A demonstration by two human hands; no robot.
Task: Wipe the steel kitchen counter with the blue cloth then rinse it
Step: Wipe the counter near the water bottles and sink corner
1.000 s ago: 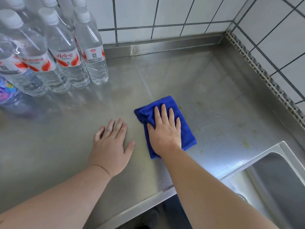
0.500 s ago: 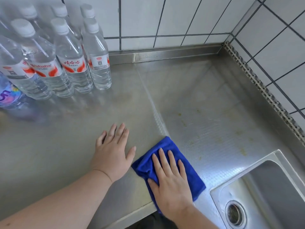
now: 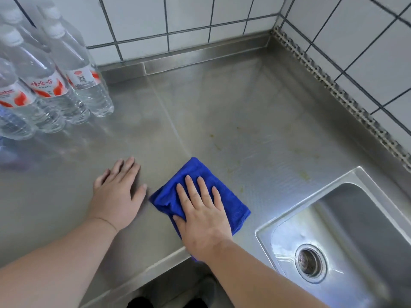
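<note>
A folded blue cloth [image 3: 193,172] lies flat on the steel counter [image 3: 233,112], near its front edge. My right hand [image 3: 202,214] presses down on the cloth with fingers spread and covers its near half. My left hand [image 3: 117,194] rests flat on the bare steel just left of the cloth, fingers apart, holding nothing. Faint yellowish stains [image 3: 240,161] mark the counter to the right of and beyond the cloth.
Several clear water bottles [image 3: 73,81] with red-and-white labels stand at the back left. A steel sink [image 3: 347,243] with a round drain [image 3: 310,262] is set into the counter at the right. White tiled walls [image 3: 189,16] close the back and right sides.
My right hand pulled the cloth from the counter's middle toward the front edge, then slid it slightly forward again. My left hand stayed flat in place.
</note>
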